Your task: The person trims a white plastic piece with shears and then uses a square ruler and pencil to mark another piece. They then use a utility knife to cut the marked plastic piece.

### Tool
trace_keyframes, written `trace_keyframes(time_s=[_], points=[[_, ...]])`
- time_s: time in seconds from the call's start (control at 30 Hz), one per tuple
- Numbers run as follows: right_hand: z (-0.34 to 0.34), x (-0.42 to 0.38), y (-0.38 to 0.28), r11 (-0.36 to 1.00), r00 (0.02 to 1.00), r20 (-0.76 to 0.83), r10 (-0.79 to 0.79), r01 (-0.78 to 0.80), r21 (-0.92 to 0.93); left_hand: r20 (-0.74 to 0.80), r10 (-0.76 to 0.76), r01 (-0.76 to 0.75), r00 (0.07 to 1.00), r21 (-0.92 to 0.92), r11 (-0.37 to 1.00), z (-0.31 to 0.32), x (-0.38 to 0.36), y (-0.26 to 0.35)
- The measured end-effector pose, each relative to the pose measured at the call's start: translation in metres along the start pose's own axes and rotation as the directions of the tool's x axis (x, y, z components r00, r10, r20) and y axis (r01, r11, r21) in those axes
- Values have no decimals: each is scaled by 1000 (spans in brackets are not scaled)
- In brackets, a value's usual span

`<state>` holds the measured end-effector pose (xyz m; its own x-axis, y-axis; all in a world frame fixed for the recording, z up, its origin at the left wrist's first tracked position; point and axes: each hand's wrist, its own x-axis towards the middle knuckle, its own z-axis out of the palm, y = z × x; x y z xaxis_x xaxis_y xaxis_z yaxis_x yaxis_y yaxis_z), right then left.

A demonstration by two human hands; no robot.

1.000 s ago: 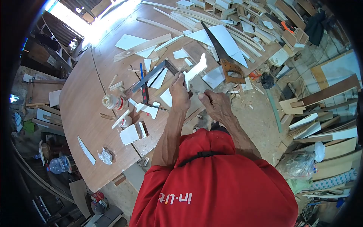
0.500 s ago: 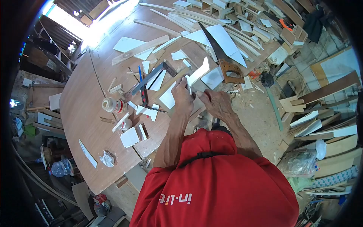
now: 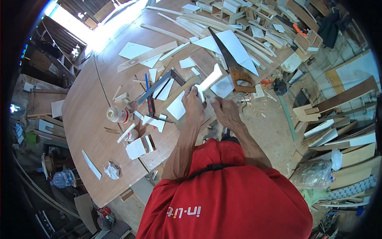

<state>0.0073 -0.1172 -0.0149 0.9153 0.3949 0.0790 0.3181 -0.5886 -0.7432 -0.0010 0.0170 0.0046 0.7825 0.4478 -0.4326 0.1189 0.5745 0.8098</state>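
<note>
My left hand point(image 3: 193, 104) is closed around a small L-shaped wooden piece point(image 3: 211, 78) with pale, whitish faces, which sticks up past the fingers toward the saw. Just to the right, my right hand point(image 3: 227, 112) is curled with its fingertips pointing at the lower end of that piece; whatever it may pinch is hidden. Beyond the hands lies a handsaw point(image 3: 241, 81) with a brown wooden handle, its dark blade across a white board. A try square point(image 3: 161, 84), a blue pencil point(image 3: 147, 79) and a red-and-black tool point(image 3: 151, 105) rest left of my left hand.
On the brown table point(image 3: 87, 131) stand a glue jar point(image 3: 118, 114), a white block point(image 3: 136, 149) and crumpled paper point(image 3: 112, 170). Long wood strips point(image 3: 187, 24) and stacked offcuts point(image 3: 238, 12) fill the far side. Boards point(image 3: 338, 131) lean at the right.
Both hands stay close together at the wooden piece, with only a slight shift of the right hand. The whole view has moved a little; the tools on the table lie as before.
</note>
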Motion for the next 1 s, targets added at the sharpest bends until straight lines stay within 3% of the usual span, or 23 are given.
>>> trace_keyframes(time_s=[0.03,0.07,0.1,0.17,0.2,0.27,0.33,0.43,0.5,0.57,0.63,0.7,0.8,1.0], points=[[6,-6,9,905,994,83,76,-104,413,-19,39,-39,999,-9,999,-2,1,-1],[10,-7,19,640,977,186,109,-212,739,-21,43,-43,999,-12,999,-4,5,-3],[4,-6,16,641,977,184,107,-209,738,-41,224,-221,974,63,973,-6,9,-6],[-14,-8,5,269,973,192,126,-220,938,33,490,-488,871,161,858,-13,13,-12],[-16,-6,1,268,973,188,132,-217,939,39,486,-486,873,161,859,-12,9,-8],[-15,4,-11,654,980,55,191,-169,737,117,526,-539,842,197,819,-9,-1,-2],[-18,11,-19,613,975,61,213,-182,768,158,560,-581,813,177,794,-9,2,-4],[-15,13,-24,672,985,105,140,-172,720,198,604,-635,772,197,747,-12,0,-6],[-12,12,-25,741,988,19,155,-129,659,208,615,-649,761,233,724,-13,-5,-2],[-2,12,-17,733,989,-51,139,-68,676,276,515,-576,811,224,786,-15,-12,5],[1,13,-16,724,986,-121,118,-2,690,245,517,-564,820,193,803,-18,-11,6],[-1,12,-15,470,955,33,295,-175,865,214,520,-555,827,159,816,-23,-9,9],[-4,7,-16,547,961,147,235,-256,797,204,507,-540,838,171,824,-28,-7,11],[6,9,-22,535,972,60,228,-176,826,215,471,-504,856,137,853,-30,-11,5]])
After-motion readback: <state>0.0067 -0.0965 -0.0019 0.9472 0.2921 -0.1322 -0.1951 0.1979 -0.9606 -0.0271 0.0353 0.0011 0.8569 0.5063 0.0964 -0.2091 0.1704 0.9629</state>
